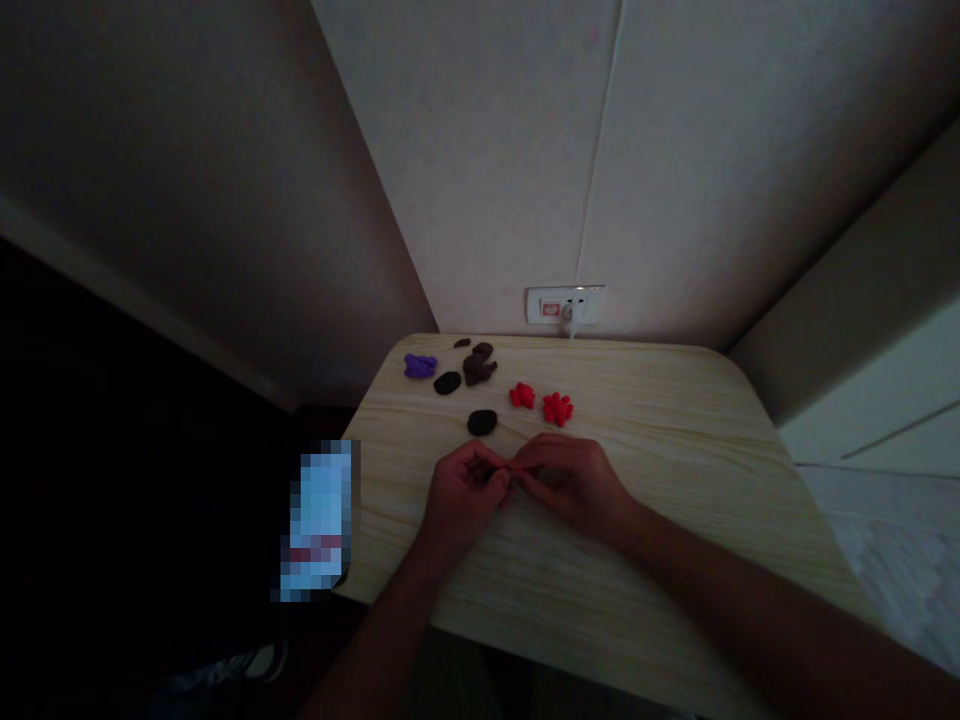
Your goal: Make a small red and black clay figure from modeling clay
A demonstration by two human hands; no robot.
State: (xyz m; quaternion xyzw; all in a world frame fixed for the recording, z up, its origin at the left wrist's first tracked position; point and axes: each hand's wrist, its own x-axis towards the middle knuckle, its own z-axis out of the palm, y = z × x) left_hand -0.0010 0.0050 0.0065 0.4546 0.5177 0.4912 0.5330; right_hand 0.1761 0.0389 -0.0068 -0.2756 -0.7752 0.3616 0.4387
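Note:
My left hand (463, 492) is closed in a pinch over the front part of the table. Its fingertips meet those of my right hand (568, 474), also pinched. Whatever lies between them is too small and dark to make out. Just beyond the hands is a flat black oval piece (482, 422). Two lumpy red pieces, one smaller (523, 396) and one with several knobs (558, 408), lie beyond my right hand. Farther back sit a second black oval (448, 383), a dark brown lumpy piece (478, 365), a small brown bit (462, 343) and a purple lump (420, 366).
The pale wooden table (660, 410) with rounded corners stands against a wall. A wall socket (566, 304) with a white plug is just above its back edge. A blurred-out bright screen (319, 520) is at the left edge. White furniture (885, 330) stands to the right.

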